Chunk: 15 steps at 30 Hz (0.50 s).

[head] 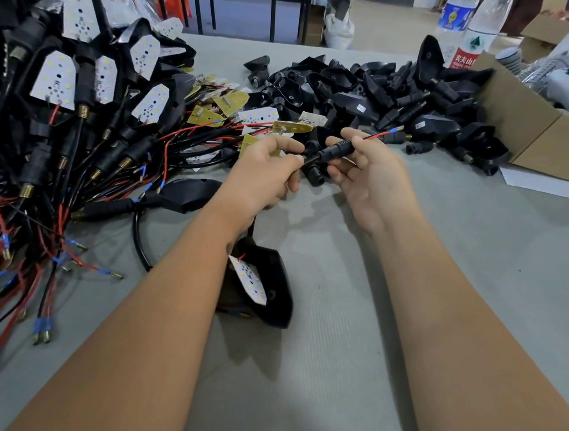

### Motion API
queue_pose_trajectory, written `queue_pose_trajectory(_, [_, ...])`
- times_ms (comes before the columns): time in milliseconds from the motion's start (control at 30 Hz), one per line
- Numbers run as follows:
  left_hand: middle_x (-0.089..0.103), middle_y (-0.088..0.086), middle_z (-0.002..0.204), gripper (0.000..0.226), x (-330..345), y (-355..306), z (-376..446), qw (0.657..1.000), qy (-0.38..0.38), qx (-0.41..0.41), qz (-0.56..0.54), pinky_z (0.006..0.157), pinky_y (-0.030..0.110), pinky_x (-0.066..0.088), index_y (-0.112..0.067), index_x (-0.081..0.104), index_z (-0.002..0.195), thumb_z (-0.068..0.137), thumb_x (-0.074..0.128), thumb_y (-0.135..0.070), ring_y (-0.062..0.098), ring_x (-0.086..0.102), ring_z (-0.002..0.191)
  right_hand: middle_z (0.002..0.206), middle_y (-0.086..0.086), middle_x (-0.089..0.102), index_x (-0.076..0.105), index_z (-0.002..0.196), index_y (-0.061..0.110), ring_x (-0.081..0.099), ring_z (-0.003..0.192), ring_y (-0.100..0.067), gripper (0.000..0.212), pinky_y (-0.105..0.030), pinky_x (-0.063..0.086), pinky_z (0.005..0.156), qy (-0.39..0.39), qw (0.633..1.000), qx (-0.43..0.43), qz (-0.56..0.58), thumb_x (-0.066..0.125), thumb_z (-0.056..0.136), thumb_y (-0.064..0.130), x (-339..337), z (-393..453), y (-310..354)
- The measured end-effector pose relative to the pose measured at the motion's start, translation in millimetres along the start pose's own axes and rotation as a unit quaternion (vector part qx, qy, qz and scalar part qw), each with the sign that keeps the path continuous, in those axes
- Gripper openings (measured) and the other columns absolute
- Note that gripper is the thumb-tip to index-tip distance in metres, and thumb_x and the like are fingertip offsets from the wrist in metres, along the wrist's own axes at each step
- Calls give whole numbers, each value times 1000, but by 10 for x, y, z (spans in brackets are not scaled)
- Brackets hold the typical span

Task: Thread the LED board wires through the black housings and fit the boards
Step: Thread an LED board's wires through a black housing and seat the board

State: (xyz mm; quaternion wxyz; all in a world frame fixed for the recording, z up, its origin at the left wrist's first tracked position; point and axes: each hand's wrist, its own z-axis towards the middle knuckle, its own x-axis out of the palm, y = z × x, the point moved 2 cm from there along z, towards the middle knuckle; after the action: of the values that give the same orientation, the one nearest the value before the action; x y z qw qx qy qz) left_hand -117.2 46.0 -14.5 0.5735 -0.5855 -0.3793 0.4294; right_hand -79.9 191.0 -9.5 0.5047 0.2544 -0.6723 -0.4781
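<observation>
Black housing stem [333, 150] held above the grey table [331, 374], roughly level, between both hands. Red and black wires [377, 136] already out of its far end, blue-sleeved terminal [398, 129] leading, so threading judged well along on this piece. Right hand [366, 174] curled round the stem, thumb on top, likely to steady the tube while the wire slides. Left hand [266, 169] pinching the black part at the near end, fingers closed on it; exactly what lies under the fingertips hard to tell, probably the feeding side. Just below the left wrist, a fitted housing [272, 284] with its white LED board [248, 279] seated, laid close for easy set-down. Farther left, a heap of finished units [66, 93] with wires trailing toward the table edge; loose boards [223, 107] in the middle within reach; empty housings [373, 92] piled to the right beside a cardboard box [524, 133]. Two water bottles [464, 28] at the back.
</observation>
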Motion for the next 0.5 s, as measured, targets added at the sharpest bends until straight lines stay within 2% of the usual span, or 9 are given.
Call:
queue_pose_trajectory(100, [55, -5, 49, 10, -4, -3, 0, 1000, -6, 2, 3, 37, 17, 23, -22, 58, 100, 95, 54, -14, 6, 31, 34, 90, -7, 69, 60, 96, 12, 62, 62, -12, 22, -23, 50, 65, 19, 1000, 7, 5, 38, 100, 10, 6, -10, 18])
queue_pose_trajectory(233, [56, -3, 50, 12, 13, -5, -17, 1000, 3, 3, 1, 36, 17, 22, -18, 57, 85, 97, 53, -18, 5, 30, 34, 67, 0, 62, 58, 97, 9, 55, 55, -12, 11, -23, 49, 58, -10, 999, -33, -40, 51, 100, 18, 26, -11, -12])
queue_pose_trajectory(367, [60, 3, 57, 18, 6, -6, -11, 999, 7, -10, -37, 36, 17, 19, -15, 59, 78, 94, 52, -18, 7, 28, 37, 70, -3, 62, 58, 96, 10, 54, 54, -13, 9, -24, 49, 56, -6, 998, -41, -39, 57, 98, 19, 30, -26, -10])
queue_pose_trajectory(500, [60, -4, 56, 11, -6, 23, 0, 1000, 0, 16, 3, 36, 15, 24, -15, 61, 80, 90, 59, -9, 5, 35, 36, 77, -5, 63, 61, 101, 13, 57, 61, -16, 7, -25, 51, 62, 0, 999, -43, -25, 55, 98, 14, 10, -36, -1])
